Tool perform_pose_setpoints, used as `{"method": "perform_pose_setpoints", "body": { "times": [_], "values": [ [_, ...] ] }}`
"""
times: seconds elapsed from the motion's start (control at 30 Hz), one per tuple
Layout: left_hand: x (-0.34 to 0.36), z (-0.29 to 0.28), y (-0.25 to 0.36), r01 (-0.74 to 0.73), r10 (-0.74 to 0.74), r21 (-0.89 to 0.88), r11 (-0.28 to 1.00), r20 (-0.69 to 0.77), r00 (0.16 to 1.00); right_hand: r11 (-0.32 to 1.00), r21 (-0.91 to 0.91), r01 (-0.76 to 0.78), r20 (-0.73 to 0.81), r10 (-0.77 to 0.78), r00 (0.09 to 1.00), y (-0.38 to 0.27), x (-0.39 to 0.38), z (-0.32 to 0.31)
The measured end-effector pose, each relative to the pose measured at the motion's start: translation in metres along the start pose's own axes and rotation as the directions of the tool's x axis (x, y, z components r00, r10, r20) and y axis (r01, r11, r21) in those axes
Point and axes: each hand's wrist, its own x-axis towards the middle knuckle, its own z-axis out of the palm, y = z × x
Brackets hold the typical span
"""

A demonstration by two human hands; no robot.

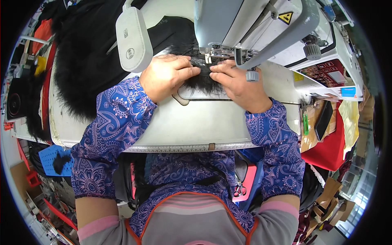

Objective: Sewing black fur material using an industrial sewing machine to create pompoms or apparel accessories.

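Black furry fabric (pixel 203 83) lies under the needle area of a sewing machine (pixel 216 24). From the left, my left hand (pixel 167 75) presses on it, fingers together and curled onto the fur. Opposite, my right hand (pixel 243 85) holds the fabric's right side, its fingertips close to the presser foot (pixel 208 58). Both hands rest on the white machine table (pixel 196 122), a short gap apart. The fabric edge between my fingertips is partly hidden by fur and fingers.
A white lamp head (pixel 134 41) hangs just above my left hand. More black fur-trimmed cloth (pixel 81 61) is heaped at the left. A ruler strip (pixel 183 147) runs along the table's front edge. To the right lie a phone (pixel 324 120) and green snips (pixel 305 124); scissors (pixel 239 188) sit below the table edge.
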Motion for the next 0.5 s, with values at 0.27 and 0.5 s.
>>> {"method": "perform_pose_setpoints", "body": {
  "times": [0.27,0.5],
  "values": [
    [0.01,0.004,0.007,0.027,-0.061,-0.283,0.959,-0.112,0.992,1.0,0.003,-0.012,-0.027,0.012,1.0,0.004,-0.002,0.007],
    [0.004,0.0,0.003,-0.115,0.115,-0.042,0.992,-0.004,0.993,0.999,0.035,-0.029,-0.039,0.03,0.999,0.007,-0.003,0.007]
  ]
}}
